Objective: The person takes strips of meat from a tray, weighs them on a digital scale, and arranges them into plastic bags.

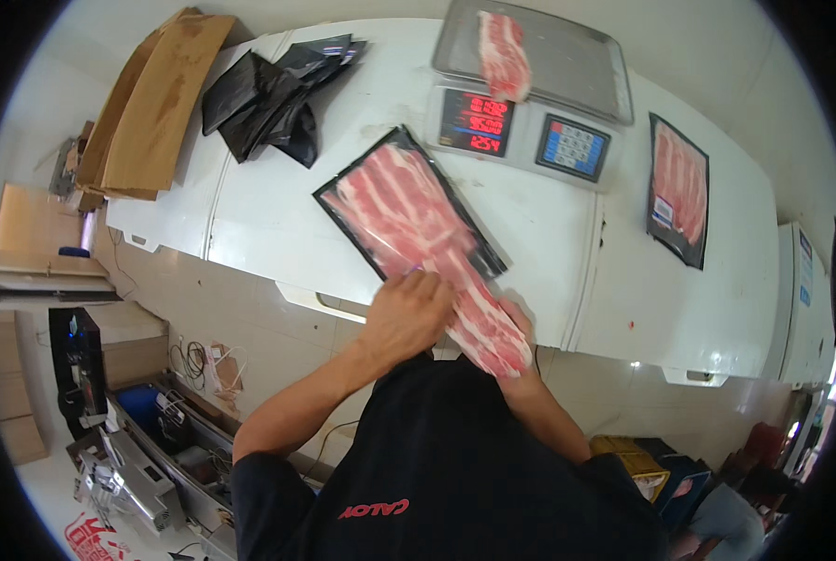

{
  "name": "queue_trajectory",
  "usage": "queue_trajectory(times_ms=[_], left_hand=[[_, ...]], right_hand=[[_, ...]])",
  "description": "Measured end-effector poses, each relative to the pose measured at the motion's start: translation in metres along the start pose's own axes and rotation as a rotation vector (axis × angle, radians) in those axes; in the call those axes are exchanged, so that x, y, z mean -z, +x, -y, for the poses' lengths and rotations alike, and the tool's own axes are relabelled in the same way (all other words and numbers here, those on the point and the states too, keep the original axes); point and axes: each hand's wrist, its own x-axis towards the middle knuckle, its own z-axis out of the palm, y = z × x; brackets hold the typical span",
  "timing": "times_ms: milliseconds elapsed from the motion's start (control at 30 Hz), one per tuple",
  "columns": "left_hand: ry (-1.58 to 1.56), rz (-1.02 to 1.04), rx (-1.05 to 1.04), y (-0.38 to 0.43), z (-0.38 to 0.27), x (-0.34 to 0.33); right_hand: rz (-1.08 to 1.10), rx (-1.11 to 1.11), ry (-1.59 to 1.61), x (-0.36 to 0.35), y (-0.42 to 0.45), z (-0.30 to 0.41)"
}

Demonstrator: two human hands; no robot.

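A black-backed clear plastic bag [484, 261] holding sliced marbled raw meat [397, 203] lies at a slant on the white worktop. My left hand [414, 308] has its fingers curled on the bag's near edge. Over my right hand [519, 329] lies a long stack of meat slices [488, 326], whose far end overlaps the meat at the bag's near end. Most of my right palm is hidden beneath the slices. Beyond the bag, one more meat portion [505, 56] rests on the metal pan of a digital scale [565, 63] with lit red digits.
Black plastic bags [270, 105] lie in a pile at the back left, beside an open cardboard box [169, 98]. A filled meat pack [680, 182] with a label is at the right. The white worktop's [530, 210] near edge runs just before my body, with handle recesses.
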Motion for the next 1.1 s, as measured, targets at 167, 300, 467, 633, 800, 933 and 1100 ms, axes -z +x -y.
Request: queue_trajectory(times_ms=[167, 300, 467, 633, 800, 933, 1100], left_hand=[[-0.051, -0.141, -0.090, -0.003, 0.012, 0.002], [-0.165, -0.144, -0.061, -0.007, 0.027, 0.025], [-0.250, -0.165, -0.062, -0.020, 0.040, 0.017], [-0.300, -0.231, -0.158, -0.022, 0.040, 0.002], [-0.281, -0.141, -0.165, -0.026, 0.048, 0.015], [-0.260, -0.136, -0.195, -0.024, 0.045, 0.015], [-0.147, -0.140, -0.224, -0.019, 0.045, 0.024]], right_hand=[[-0.079, 0.458, -0.972, -0.034, 0.129, -0.035], [-0.078, 0.517, -1.470, -0.058, 0.158, -0.043], [-0.065, 0.494, -1.840, -0.073, 0.161, -0.047], [-0.088, 0.453, -2.002, -0.079, 0.149, -0.047], [-0.127, 0.394, -2.050, -0.083, 0.144, -0.049], [-0.164, 0.364, -2.057, -0.088, 0.128, -0.046], [-0.262, 0.284, -1.952, -0.083, 0.141, -0.038]])
